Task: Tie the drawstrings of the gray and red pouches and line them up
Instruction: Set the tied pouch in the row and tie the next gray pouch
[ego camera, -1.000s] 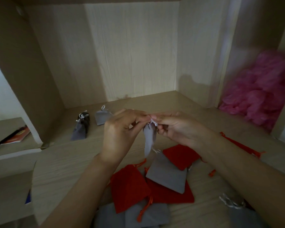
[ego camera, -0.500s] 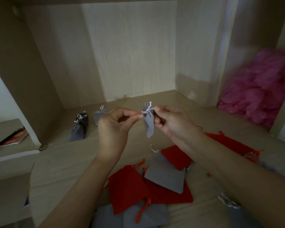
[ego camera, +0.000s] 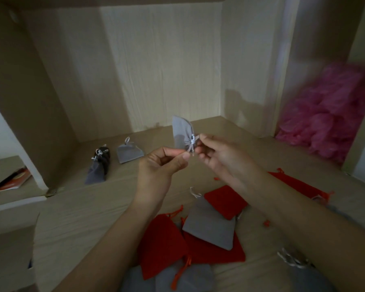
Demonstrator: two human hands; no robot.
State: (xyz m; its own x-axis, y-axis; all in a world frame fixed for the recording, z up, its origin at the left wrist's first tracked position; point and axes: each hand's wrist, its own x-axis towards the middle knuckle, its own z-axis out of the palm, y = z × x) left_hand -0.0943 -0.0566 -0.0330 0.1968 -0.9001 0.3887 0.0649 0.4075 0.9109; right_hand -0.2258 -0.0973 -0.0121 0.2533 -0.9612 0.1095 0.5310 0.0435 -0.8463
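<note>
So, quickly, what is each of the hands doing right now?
Left hand: pinches the pale drawstring of the gray pouch.
Right hand: pinches that pouch at its gathered neck, holding it in the air.

Dim, left-lit scene; pink heap (ego camera: 333, 114) motion-blurred, edges bowed by wide-angle lens.

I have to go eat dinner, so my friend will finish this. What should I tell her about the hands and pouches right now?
Left hand: pinches the loose end of the white drawstring.
Right hand: pinches the gathered neck of the small gray fabric pouch, held in the air.
Done: a dark gray tied pouch and a light gray tied pouch stand side by side at the wooden shelf's back left; the held one looks knotted.
Left: set it beside them, then tie the pile of flat red and gray pouches near you.
</note>
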